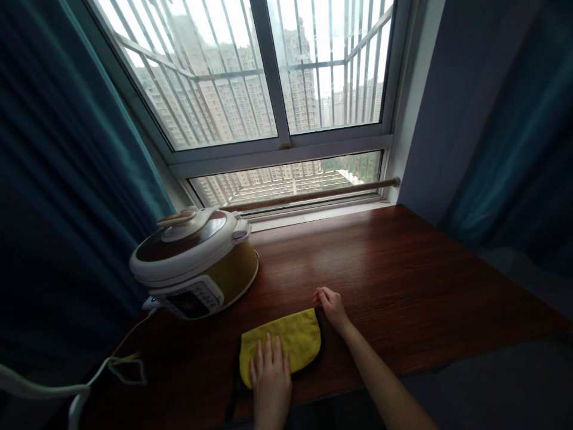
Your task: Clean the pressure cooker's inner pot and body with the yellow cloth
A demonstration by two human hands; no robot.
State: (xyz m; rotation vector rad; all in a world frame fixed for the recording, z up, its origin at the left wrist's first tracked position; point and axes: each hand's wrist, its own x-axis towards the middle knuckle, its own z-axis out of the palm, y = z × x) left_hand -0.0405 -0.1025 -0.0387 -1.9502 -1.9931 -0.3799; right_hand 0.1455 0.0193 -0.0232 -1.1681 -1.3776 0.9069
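A yellow cloth (293, 340) with a dark underside lies folded near the front edge of a dark wooden table (403, 269). My left hand (270, 376) rests flat on the cloth's near left part, fingers stretched out. My right hand (330, 304) is at the cloth's far right corner, fingers curled in a pinch on that corner.
A yellow and white electric pressure cooker (194, 263) stands on the table's left, its white power cord (89, 376) trailing off the front left. A wooden rod (313, 192) lies along the window sill. Dark curtains (54, 179) hang on both sides.
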